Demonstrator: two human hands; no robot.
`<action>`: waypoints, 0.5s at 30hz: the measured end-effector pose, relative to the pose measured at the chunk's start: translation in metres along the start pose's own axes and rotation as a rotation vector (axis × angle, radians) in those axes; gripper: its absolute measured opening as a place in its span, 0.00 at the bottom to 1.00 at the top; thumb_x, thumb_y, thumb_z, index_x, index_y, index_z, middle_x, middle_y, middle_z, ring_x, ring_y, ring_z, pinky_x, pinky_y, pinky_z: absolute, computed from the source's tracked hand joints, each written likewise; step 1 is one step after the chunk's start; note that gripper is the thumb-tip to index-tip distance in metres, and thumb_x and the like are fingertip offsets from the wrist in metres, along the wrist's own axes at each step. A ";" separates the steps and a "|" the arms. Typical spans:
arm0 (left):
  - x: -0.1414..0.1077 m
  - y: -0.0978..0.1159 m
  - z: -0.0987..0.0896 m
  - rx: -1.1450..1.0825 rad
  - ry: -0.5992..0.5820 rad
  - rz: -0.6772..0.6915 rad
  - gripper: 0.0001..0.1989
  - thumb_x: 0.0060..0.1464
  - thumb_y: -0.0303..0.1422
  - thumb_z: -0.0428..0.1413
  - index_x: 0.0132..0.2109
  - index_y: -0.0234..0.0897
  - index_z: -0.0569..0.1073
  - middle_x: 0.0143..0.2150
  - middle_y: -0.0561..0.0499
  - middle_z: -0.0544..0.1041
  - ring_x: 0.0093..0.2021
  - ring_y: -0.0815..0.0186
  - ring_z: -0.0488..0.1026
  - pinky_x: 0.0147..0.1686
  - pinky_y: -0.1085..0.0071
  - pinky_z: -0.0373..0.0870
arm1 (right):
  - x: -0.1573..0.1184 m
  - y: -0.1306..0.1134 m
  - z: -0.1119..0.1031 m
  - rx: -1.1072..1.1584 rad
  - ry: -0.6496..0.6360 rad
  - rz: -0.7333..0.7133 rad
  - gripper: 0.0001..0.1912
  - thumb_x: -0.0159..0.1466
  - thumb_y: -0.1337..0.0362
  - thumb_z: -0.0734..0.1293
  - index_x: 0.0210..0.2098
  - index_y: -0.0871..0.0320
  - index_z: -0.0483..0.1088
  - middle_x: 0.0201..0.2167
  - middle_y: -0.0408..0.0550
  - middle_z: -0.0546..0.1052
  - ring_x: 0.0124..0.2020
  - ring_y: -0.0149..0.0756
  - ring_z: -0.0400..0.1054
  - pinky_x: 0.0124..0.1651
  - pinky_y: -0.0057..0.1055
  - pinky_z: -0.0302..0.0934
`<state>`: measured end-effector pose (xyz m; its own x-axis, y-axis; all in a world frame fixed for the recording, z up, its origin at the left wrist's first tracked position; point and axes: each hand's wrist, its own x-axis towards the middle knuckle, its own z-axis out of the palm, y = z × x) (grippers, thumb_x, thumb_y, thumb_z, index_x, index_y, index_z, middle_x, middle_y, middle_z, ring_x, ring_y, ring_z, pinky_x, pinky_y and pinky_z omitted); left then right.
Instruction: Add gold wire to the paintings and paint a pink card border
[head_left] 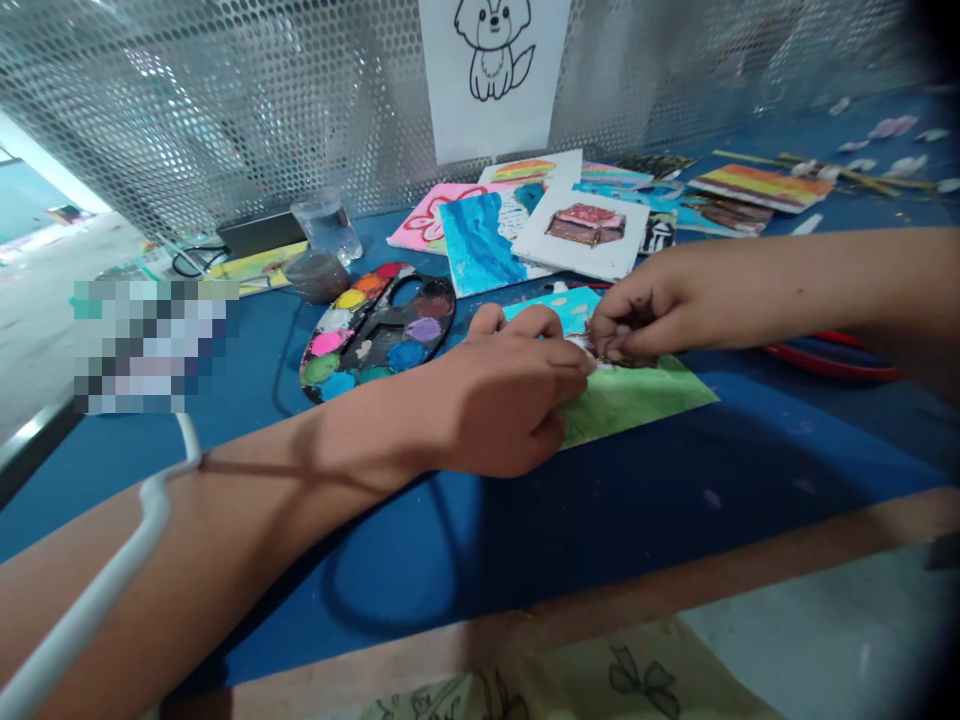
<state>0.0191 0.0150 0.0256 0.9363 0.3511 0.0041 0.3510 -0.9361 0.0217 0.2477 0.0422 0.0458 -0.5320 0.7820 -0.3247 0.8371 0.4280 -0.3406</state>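
A small painted card (649, 400), green below and bright blue above, lies on the blue table under both hands. My left hand (517, 390) rests over its left part, fingers curled, with the fingertips near the middle of the picture. From the right, my right hand (637, 310) reaches in with thumb and fingers pinched together close to the left fingertips. Between them a small brown and whitish patch shows on the card. Whatever the fingers pinch is too small and covered to make out. A black paint palette (382, 335) with several colours sits left of the card.
Behind the palette stand a clear cup of water (334, 225) and a cup of murky water (319, 278). Several painted cards, including a chest picture (585, 228), lie behind my hands. A fox drawing (491, 110) leans on the perforated metal screen (300, 100). A red-rimmed object (832, 360) lies under my right forearm.
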 end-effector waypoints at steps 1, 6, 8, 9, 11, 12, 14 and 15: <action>0.000 0.000 0.000 -0.007 0.003 -0.004 0.11 0.54 0.24 0.51 0.42 0.37 0.73 0.55 0.51 0.77 0.59 0.51 0.65 0.49 0.51 0.58 | -0.001 0.001 0.002 0.009 0.010 0.004 0.11 0.59 0.52 0.66 0.30 0.52 0.75 0.24 0.42 0.74 0.27 0.36 0.66 0.32 0.36 0.59; 0.000 0.001 -0.002 0.010 -0.037 -0.017 0.10 0.54 0.24 0.50 0.42 0.36 0.74 0.55 0.50 0.77 0.58 0.51 0.65 0.45 0.53 0.59 | -0.002 0.001 0.006 0.022 0.030 0.057 0.12 0.59 0.53 0.65 0.32 0.52 0.75 0.24 0.43 0.72 0.27 0.37 0.65 0.32 0.36 0.58; 0.000 0.001 -0.003 0.016 -0.033 -0.006 0.11 0.55 0.24 0.50 0.42 0.36 0.74 0.56 0.50 0.76 0.58 0.51 0.65 0.45 0.53 0.58 | -0.002 -0.001 0.007 0.021 0.026 0.074 0.13 0.60 0.52 0.64 0.32 0.53 0.75 0.24 0.44 0.72 0.28 0.37 0.66 0.33 0.37 0.59; 0.000 0.000 -0.003 0.016 -0.026 -0.001 0.11 0.55 0.24 0.50 0.42 0.36 0.74 0.57 0.50 0.76 0.59 0.52 0.65 0.45 0.53 0.58 | -0.003 -0.002 0.007 0.017 0.029 0.082 0.13 0.60 0.53 0.64 0.33 0.53 0.76 0.25 0.44 0.73 0.28 0.38 0.66 0.33 0.37 0.59; -0.001 0.000 -0.002 0.014 -0.017 0.003 0.12 0.55 0.25 0.50 0.43 0.35 0.75 0.57 0.50 0.76 0.59 0.52 0.65 0.45 0.53 0.58 | -0.005 -0.004 0.009 0.009 0.064 0.095 0.12 0.60 0.54 0.64 0.33 0.53 0.76 0.26 0.44 0.74 0.28 0.38 0.67 0.33 0.36 0.59; -0.001 0.000 -0.001 0.015 -0.015 0.001 0.12 0.55 0.25 0.50 0.44 0.35 0.75 0.57 0.50 0.76 0.59 0.52 0.65 0.45 0.54 0.58 | -0.007 -0.005 0.010 0.008 0.086 0.094 0.12 0.60 0.54 0.64 0.34 0.53 0.76 0.27 0.44 0.75 0.29 0.38 0.67 0.33 0.35 0.59; -0.001 0.000 0.000 0.018 -0.015 -0.003 0.12 0.55 0.25 0.50 0.44 0.35 0.75 0.57 0.51 0.76 0.59 0.52 0.65 0.45 0.54 0.58 | -0.010 -0.006 0.013 0.018 0.124 0.083 0.12 0.61 0.55 0.64 0.33 0.54 0.76 0.28 0.45 0.75 0.30 0.38 0.68 0.33 0.35 0.59; -0.001 0.000 0.000 0.018 -0.010 -0.004 0.12 0.55 0.25 0.50 0.44 0.35 0.75 0.57 0.51 0.76 0.59 0.52 0.65 0.45 0.54 0.58 | -0.011 -0.006 0.015 0.030 0.147 0.066 0.12 0.61 0.55 0.64 0.32 0.54 0.76 0.27 0.45 0.75 0.30 0.39 0.68 0.33 0.35 0.59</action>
<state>0.0180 0.0151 0.0254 0.9350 0.3545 -0.0056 0.3545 -0.9350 0.0038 0.2470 0.0240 0.0385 -0.4494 0.8670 -0.2155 0.8645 0.3612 -0.3496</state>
